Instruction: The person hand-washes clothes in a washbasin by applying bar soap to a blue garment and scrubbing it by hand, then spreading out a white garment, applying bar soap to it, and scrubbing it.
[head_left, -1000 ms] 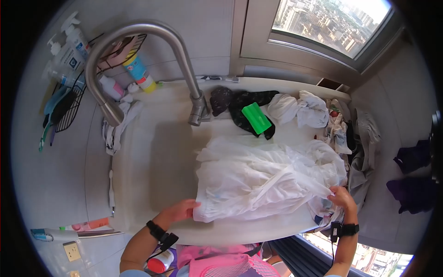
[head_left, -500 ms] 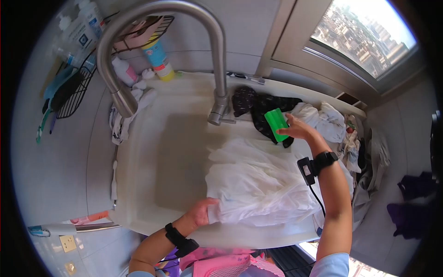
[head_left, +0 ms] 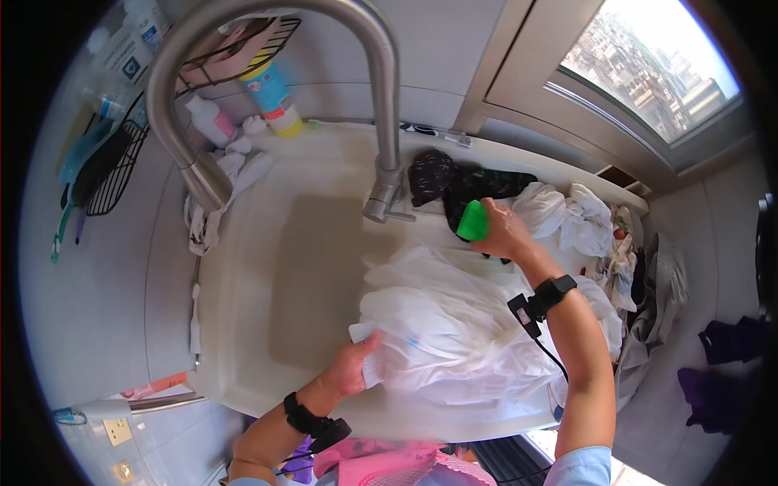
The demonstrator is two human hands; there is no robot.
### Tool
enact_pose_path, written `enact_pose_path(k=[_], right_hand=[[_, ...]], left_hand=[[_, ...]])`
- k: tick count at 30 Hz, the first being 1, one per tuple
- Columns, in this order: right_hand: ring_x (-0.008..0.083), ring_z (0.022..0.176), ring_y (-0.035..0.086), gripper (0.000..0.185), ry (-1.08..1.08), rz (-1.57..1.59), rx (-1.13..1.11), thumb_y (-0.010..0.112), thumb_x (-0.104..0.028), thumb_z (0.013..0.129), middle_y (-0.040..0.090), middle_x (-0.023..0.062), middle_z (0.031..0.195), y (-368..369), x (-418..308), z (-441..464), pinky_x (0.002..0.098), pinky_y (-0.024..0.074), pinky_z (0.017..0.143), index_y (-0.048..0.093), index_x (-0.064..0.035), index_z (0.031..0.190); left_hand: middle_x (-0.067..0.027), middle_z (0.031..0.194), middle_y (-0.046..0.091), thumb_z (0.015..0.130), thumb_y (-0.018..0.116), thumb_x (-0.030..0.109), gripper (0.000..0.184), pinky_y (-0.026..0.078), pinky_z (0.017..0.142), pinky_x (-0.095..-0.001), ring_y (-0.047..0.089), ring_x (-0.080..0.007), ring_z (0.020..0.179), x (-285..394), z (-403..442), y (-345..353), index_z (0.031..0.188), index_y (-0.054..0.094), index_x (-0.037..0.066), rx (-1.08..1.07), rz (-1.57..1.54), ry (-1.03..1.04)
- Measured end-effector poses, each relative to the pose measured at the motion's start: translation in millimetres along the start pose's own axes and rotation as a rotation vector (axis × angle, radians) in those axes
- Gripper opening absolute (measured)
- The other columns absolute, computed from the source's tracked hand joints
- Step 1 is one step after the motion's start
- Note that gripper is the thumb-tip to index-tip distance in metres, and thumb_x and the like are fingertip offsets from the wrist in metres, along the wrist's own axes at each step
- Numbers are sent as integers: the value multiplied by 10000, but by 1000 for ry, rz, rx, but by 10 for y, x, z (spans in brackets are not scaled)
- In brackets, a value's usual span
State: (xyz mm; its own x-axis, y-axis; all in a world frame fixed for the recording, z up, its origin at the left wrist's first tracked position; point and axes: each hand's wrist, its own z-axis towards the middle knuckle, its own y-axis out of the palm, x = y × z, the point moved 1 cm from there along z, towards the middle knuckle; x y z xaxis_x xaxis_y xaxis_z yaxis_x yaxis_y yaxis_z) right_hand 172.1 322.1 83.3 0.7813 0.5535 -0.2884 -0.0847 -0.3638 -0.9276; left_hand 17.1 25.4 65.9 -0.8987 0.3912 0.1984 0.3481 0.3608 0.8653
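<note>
A person works at a pale sink [head_left: 231, 324] beside a window [head_left: 648, 69] overlooking a city, the right hand [head_left: 501, 231] gripping a green bar [head_left: 472, 222] above the sink's far side. The fingers are closed around the bar, which sits in front of a black cloth [head_left: 494, 182]; whether it touches that cloth cannot be told. The left hand [head_left: 352, 366] pinches the near left edge of a white cloth [head_left: 454, 316], thumb on top, the other fingers partly hidden. The white cloth lies rumpled across the right half of the sink, just beside the basin's shadowed hollow. Black straps circle both wrists, each with a small box and a cable. A steel faucet [head_left: 385, 105] arches over the basin at left, near a blue-and-yellow bottle [head_left: 271, 97] and a white bottle [head_left: 211, 120] in the far left corner. Two white bundles [head_left: 585, 219] rest to the right of the black cloth, with a grey cloth [head_left: 660, 283] at the sink's right end and a purple cloth [head_left: 717, 397] farther right. A white toothbrush [head_left: 194, 324] stands along the left edge.
</note>
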Motion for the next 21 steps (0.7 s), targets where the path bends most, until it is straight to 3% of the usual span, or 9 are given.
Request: enact_pose_path(k=[6,9,10,11,14,16,19,21], right_hand=[[337,946,529,747,49,75,-30,671,-319,580,541,201,1023,-358,-208,-258,361,444,799,348,13,1166],[334,954,527,767,-291,290,25,678,-328,597,542,204,1020,-362,-493,-665,352,445,802,332,25,1183],[335,937,535,799,-265,300,18,688,-335,603,536,215,1014,-288,-650,-849,355,455,785,313,26,1209],[338,898,551,831,-136,281,-191,692,-345,601,530,225,1007,-306,-895,-1056,360,467,758,296,27,1230],[327,761,569,746,-384,257,-187,668,-289,581,543,173,856,40,-1262,-1503,391,478,655,360,-15,1202],[305,729,569,714,-409,238,-86,664,-285,576,540,154,832,202,-1104,-1605,384,477,615,379,-33,1180],[294,731,574,712,-255,-60,-142,668,-280,565,551,143,832,142,-709,-1625,366,479,600,382,-32,1168],[286,725,574,715,-196,-9,-118,669,-272,552,550,133,811,26,-722,-1662,364,478,597,386,-34,1164]], left_hand=[[-93,1185,471,873,444,319,471,381,921,-374,469,-221,1082,-57,-62,-86,1236,351,34,13,25,-23],[-92,1221,440,876,426,342,505,353,945,-382,436,-227,1121,-65,-120,-60,1263,314,38,12,25,-28],[-92,1227,433,878,419,350,511,346,951,-383,430,-230,1127,-70,-123,-49,1269,306,40,5,24,-23],[-93,1233,427,879,411,357,517,339,957,-385,423,-232,1133,-76,-126,-38,1274,299,42,-2,25,-17],[-89,1245,416,887,378,383,528,338,960,-372,423,-225,1132,-79,-152,21,1281,287,44,-29,56,-23],[-87,1253,408,892,353,397,538,337,963,-363,419,-218,1135,-119,-174,-98,1288,273,42,33,185,-42],[-84,1263,397,898,327,406,547,338,964,-352,412,-207,1142,-137,-227,-218,1296,257,38,53,261,-30],[-84,1268,390,899,319,408,551,339,963,-350,406,-204,1147,-138,-246,-220,1299,251,35,49,273,-42]])
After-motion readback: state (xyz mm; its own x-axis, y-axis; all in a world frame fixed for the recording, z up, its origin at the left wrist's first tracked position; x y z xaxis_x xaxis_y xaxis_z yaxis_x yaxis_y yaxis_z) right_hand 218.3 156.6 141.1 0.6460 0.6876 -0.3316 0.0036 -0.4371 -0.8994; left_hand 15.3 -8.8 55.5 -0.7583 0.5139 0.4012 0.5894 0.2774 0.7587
